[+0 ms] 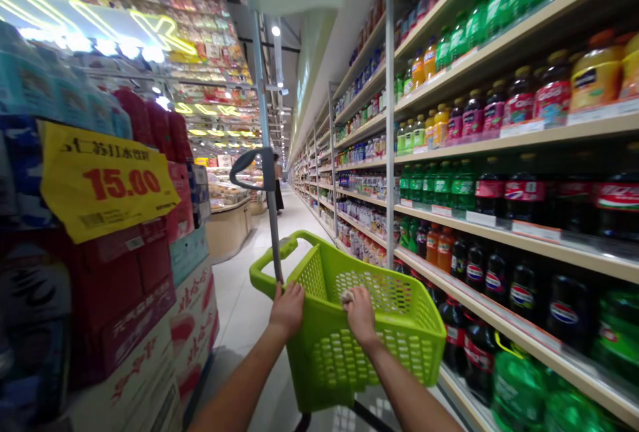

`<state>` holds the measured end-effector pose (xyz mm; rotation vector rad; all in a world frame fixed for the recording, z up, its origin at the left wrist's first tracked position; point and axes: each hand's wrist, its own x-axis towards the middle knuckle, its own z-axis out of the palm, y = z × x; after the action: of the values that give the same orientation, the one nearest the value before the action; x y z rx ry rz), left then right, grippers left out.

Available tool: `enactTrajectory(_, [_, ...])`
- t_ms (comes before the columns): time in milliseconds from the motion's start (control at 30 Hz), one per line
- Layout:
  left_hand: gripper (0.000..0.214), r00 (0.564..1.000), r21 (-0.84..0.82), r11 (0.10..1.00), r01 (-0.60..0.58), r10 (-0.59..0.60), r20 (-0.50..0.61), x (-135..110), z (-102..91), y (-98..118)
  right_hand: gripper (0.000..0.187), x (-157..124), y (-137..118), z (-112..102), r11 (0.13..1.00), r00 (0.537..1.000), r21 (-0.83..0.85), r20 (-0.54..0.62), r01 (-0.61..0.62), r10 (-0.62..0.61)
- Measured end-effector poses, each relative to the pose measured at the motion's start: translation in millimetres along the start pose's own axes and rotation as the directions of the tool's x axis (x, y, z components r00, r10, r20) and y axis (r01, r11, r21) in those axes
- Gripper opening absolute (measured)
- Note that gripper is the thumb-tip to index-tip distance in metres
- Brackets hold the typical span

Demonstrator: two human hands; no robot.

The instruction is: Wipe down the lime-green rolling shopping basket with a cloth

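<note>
A bright green plastic shopping cart basket [324, 359] with perforated walls stands directly before me, turned at an angle. My left hand [288, 309] rests over its near rim, beside the foot of a grey upright pole [273, 219], with the fingers curled over the edge. Farther right, my right hand [360, 315] is closed at the same rim. A small whitish crumpled piece [346, 297], perhaps tissue, shows at its fingers; its exact kind is unclear. Partway up the pole sits a grey loop handle [252, 171].
Shelves of drink bottles [519, 182] line the right side, close to the basket. Stacked drink cartons [150, 325] with a yellow price sign [107, 179] stand at left. Down the white floor aisle [294, 209] a person [278, 186] stands near a rounded display counter [229, 225].
</note>
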<state>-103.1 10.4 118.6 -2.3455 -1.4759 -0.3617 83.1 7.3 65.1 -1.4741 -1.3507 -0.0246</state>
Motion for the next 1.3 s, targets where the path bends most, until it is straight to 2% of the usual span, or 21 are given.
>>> enactTrajectory(100, [0.046,0.999,0.021,0.999,-0.033,0.034,-0.014,-6,-2.0,8,0.035,-15,-15,9,0.978,0.976,-0.091,0.121,0.19,-0.178])
enactTrajectory(167, [0.049,1.0,0.024,0.999,-0.023,0.023,-0.015,-9,-3.3,12,0.05,-24,-16,9,0.933,0.924,-0.131,0.239,0.336,-0.3])
enactTrajectory(233, [0.052,1.0,0.028,0.999,-0.014,0.015,-0.009,-12,-3.9,13,0.055,-29,0,0,0.894,0.88,-0.172,0.328,0.413,-0.343])
enactTrajectory(300, [0.053,1.0,0.027,1.0,-0.015,0.015,-0.006,-14,-3.4,14,0.049,-29,31,-20,0.89,0.884,-0.227,0.357,0.395,-0.301])
enactTrajectory(400, [0.055,1.0,0.003,1.0,-0.008,0.008,-0.008,-16,-1.4,16,0.041,-24,79,-53,0.906,0.936,-0.31,0.29,0.288,-0.199])
enactTrajectory(467, [0.056,1.0,-0.014,1.0,0.005,-0.005,-0.015,-17,-0.1,18,0.04,-21,90,-61,0.913,0.961,-0.334,0.222,0.234,-0.165])
enactTrajectory(533, [0.057,1.0,-0.024,1.0,0.013,-0.013,-0.02,-17,0.7,21,0.039,-24,79,-52,0.923,0.964,-0.305,0.19,0.236,-0.184])
enactTrajectory(667, [0.058,1.0,-0.017,1.0,0.008,-0.008,-0.021,-20,1.3,25,0.041,-34,34,-13,0.931,0.936,-0.149,0.178,0.332,-0.305])
enactTrajectory(733, [0.058,1.0,-0.006,1.0,0.0,0.0,-0.012,-21,1.3,24,0.033,-33,29,-6,0.937,0.938,-0.107,0.148,0.331,-0.314])
enactTrajectory(767, [0.058,1.0,-0.002,1.0,-0.001,0.001,-0.007,-22,1.3,24,0.03,-32,35,-10,0.939,0.939,-0.101,0.138,0.329,-0.315])
enactTrajectory(833, [0.058,1.0,-0.002,1.0,-0.002,0.002,-0.006,-24,1.2,25,0.029,-29,62,-29,0.934,0.938,-0.118,0.132,0.337,-0.322])
enactTrajectory(900, [0.058,1.0,-0.01,1.0,0.004,-0.004,-0.012,-26,1.0,26,0.029,-27,100,-59,0.928,0.944,-0.179,0.11,0.327,-0.312])
enactTrajectory(967, [0.057,1.0,-0.019,1.0,0.009,-0.009,-0.021,-29,0.7,30,0.031,-26,134,-88,0.928,0.963,-0.263,0.02,0.264,-0.268])
enactTrajectory(1033, [0.056,1.0,-0.024,1.0,0.013,-0.014,-0.026,-31,0.0,33,0.033,-27,151,-102,0.931,0.973,-0.324,-0.095,0.168,-0.208])
enactTrajectory(1100, [0.056,1.0,-0.021,1.0,0.016,-0.017,-0.02,-33,-1.0,36,0.035,-28,144,-93,0.934,0.975,-0.325,-0.111,0.147,-0.192])
enactTrajectory(1167, [0.057,1.0,-0.012,1.0,0.019,-0.019,0.0,-35,-2.3,37,0.038,-31,116,-68,0.936,0.968,-0.262,-0.018,0.237,-0.25])
enactTrajectory(1233, [0.058,1.0,-0.005,1.0,0.009,-0.009,0.016,-37,-3.3,35,0.042,-36,81,-40,0.917,0.933,-0.171,0.089,0.36,-0.349])
enactTrajectory(1300, [0.059,1.0,-0.006,1.0,-0.011,0.012,0.025,-38,-4.0,32,0.044,-41,57,-25,0.89,0.896,-0.126,0.145,0.437,-0.42])
